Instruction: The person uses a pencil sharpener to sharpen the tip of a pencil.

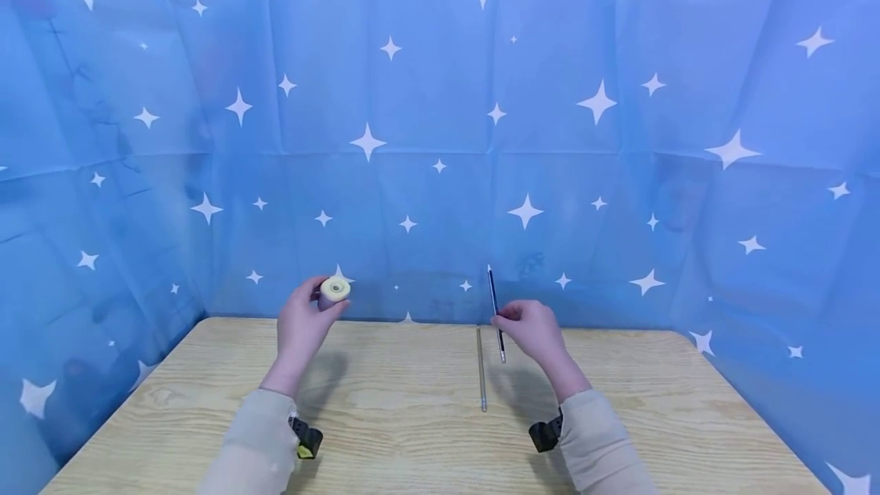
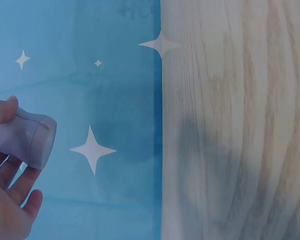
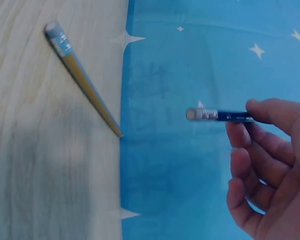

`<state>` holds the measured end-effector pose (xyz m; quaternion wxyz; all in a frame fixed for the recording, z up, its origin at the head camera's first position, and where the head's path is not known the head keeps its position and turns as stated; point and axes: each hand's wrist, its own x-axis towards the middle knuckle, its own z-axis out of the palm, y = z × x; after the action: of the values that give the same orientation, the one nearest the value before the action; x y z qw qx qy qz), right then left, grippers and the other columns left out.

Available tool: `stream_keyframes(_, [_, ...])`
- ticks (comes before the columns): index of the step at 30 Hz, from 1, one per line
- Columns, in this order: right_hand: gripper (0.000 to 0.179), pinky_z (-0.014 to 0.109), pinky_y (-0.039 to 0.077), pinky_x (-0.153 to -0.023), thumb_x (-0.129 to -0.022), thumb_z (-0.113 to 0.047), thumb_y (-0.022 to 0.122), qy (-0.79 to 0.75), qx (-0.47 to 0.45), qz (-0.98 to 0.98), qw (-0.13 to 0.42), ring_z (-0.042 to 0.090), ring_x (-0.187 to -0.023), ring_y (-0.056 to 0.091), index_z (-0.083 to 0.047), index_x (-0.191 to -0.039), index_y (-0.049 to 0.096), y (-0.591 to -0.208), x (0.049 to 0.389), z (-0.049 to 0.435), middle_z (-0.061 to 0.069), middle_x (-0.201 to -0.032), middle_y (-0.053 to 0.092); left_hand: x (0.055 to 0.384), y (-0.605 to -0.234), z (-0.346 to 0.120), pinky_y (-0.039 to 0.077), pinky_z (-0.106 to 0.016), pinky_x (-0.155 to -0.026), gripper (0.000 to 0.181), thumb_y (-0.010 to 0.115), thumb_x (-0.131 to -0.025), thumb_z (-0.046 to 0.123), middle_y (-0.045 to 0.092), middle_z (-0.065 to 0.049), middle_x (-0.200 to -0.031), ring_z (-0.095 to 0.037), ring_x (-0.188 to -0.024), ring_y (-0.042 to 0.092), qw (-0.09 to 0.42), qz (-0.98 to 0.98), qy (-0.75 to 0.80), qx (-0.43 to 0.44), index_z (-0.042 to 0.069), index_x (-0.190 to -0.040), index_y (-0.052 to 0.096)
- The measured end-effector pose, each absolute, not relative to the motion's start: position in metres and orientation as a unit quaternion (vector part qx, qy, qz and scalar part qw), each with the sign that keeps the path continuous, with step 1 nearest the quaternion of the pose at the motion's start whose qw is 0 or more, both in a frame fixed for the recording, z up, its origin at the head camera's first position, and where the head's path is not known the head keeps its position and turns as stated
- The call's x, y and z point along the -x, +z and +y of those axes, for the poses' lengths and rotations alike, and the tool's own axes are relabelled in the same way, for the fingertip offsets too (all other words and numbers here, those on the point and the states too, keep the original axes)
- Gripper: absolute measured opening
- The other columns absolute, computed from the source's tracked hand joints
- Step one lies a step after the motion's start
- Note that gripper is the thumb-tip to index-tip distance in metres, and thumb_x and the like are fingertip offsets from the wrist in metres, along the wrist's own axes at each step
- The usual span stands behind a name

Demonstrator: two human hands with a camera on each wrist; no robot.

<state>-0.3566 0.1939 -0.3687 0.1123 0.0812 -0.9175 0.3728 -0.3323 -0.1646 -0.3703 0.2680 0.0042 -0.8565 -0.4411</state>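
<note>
My left hand [image 1: 305, 325] grips a small pencil sharpener [image 1: 334, 290] above the far left part of the table. Its round cream face, with a dark hole in the middle, shows in the head view, and its lavender body [image 2: 27, 137] in the left wrist view. Between thumb and fingers, my right hand [image 1: 532, 328] pinches a dark blue pencil [image 1: 493, 292] around its middle. That pencil's point is up and away; its eraser end [image 3: 202, 114] points down towards me. Just left of it, a yellow-brown pencil [image 1: 481, 373] lies on the table, eraser end nearest me.
The light wooden table [image 1: 399, 434] ends at a far edge close beyond both hands. A blue curtain [image 1: 440, 98] with white stars hangs behind it and along both sides. Black cameras sit at the left wrist [image 1: 306, 438] and right wrist [image 1: 545, 434].
</note>
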Motion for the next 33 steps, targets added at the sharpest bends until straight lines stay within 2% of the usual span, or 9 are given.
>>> stream_keyframes(10, [0.023, 0.036, 0.054, -0.067, -0.087, -0.024, 0.071, 0.386, -0.064, -0.916, 0.087, 0.018, -0.077, 0.064, -0.003, -0.094, 0.074, -0.38, 0.361, 0.208, 0.003, -0.085, 0.07, 0.33, -0.377, -0.176, 0.041, -0.051, -0.094, 0.056, 0.076, -0.085, 0.023, 0.058, -0.019, -0.125, -0.034, -0.116, 0.053, 0.229, -0.845, -0.483, -0.025, 0.005, -0.133, 0.054])
stream_keyframes(17, [0.022, 0.032, 0.053, -0.062, -0.087, -0.021, 0.07, 0.418, -0.048, -0.905, 0.063, 0.029, -0.078, 0.066, 0.0, -0.095, 0.073, -0.389, 0.362, 0.215, 0.003, -0.079, 0.069, 0.33, -0.385, -0.182, 0.044, -0.047, -0.093, 0.058, 0.076, -0.084, 0.026, 0.057, -0.02, -0.126, -0.033, -0.116, 0.053, 0.205, -0.833, -0.513, -0.037, 0.003, -0.133, 0.052])
stream_keyframes(25, [0.019, 0.03, 0.048, -0.057, -0.088, -0.019, 0.07, 0.42, -0.032, -0.906, 0.049, 0.022, -0.065, 0.061, -0.001, -0.091, 0.074, -0.4, 0.361, 0.222, 0.002, -0.075, 0.069, 0.33, -0.391, -0.186, 0.046, -0.047, -0.092, 0.06, 0.076, -0.085, 0.029, 0.056, -0.022, -0.128, -0.035, -0.118, 0.052, 0.192, -0.841, -0.504, -0.044, 0.004, -0.133, 0.052])
stream_keyframes(33, [0.017, 0.031, 0.051, -0.056, -0.088, -0.015, 0.068, 0.406, -0.028, -0.913, 0.03, 0.027, -0.064, 0.064, 0.001, -0.087, 0.073, -0.41, 0.358, 0.226, 0.005, -0.071, 0.069, 0.328, -0.394, -0.188, 0.046, -0.049, -0.092, 0.06, 0.075, -0.085, 0.027, 0.056, -0.024, -0.129, -0.038, -0.119, 0.052, 0.176, -0.854, -0.488, -0.04, 0.002, -0.134, 0.05])
